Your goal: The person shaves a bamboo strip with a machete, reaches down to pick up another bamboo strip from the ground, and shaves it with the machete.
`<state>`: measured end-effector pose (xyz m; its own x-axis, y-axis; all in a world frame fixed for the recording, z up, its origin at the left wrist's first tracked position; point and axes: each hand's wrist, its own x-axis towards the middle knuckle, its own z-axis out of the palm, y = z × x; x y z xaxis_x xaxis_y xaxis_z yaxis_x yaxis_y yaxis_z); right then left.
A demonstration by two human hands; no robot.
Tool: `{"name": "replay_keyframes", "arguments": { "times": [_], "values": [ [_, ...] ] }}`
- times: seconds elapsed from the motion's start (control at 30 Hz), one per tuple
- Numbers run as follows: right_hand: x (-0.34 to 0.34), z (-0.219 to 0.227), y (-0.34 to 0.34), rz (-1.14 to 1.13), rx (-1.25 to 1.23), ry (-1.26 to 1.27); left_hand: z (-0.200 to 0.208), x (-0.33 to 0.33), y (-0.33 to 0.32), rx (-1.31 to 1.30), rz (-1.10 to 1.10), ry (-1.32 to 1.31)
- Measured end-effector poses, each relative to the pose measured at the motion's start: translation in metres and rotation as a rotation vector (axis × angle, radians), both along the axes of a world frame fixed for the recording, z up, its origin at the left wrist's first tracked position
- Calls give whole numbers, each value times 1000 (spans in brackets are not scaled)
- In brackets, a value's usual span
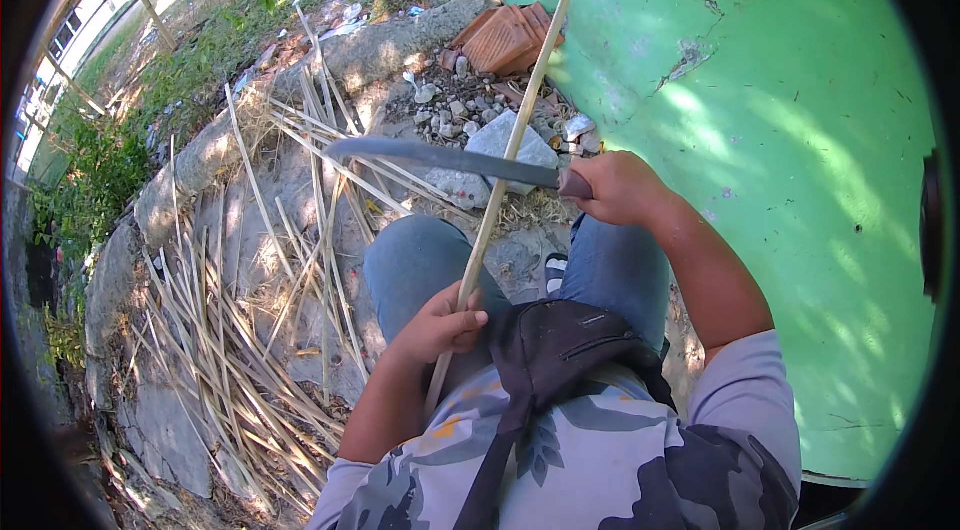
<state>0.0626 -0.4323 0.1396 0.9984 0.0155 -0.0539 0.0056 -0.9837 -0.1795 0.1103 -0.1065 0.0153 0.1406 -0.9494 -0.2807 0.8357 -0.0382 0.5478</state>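
A long pale strip of bamboo (518,133) rises at a slant in front of me, its lower end down by my lap. Around its lower part, the fingers of my left hand (440,327) are closed. My right hand (622,187) grips the dark handle of a machete (450,158). The curved grey blade points left and crosses the bamboo strip above my knees, seemingly against it. Whether the edge has cut into the strip, I cannot tell.
Many split bamboo strips (225,330) lie heaped on the ground to my left. Ahead are rubble and stones (470,110), a large pale rock (510,137) and orange roof tiles (505,38). A cracked green surface (800,180) spreads on my right. A low stone edge (190,165) borders plants.
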Motion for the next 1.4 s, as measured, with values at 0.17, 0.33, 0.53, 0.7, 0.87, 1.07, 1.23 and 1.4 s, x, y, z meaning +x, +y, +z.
{"name": "replay_keyframes", "arguments": {
  "times": [0.17, 0.33, 0.53, 0.7, 0.87, 1.07, 1.23, 1.4],
  "values": [
    [5, 2, 10, 194, -221, 68, 3, 1, -2, -10, -25, -63],
    [27, -4, -48, -247, 144, 136, 6, 0, -3, -12, -15, -93],
    [19, -13, -15, -106, 72, -52, -4, 3, 1, -37, -30, 81],
    [13, 0, 10, 271, -255, 22, 1, 0, 4, -70, -51, 14],
    [31, 15, -62, -123, -34, 2, 1, -1, 0, -94, -111, -33],
    [29, 15, -51, -269, 8, -35, -3, 5, 0, -41, -115, 54],
    [14, 9, -15, 163, -96, -14, 0, 7, 4, -90, -141, 39],
    [24, 18, -55, 87, -185, -34, 9, 0, 3, -30, -151, -64]
  ]
}}
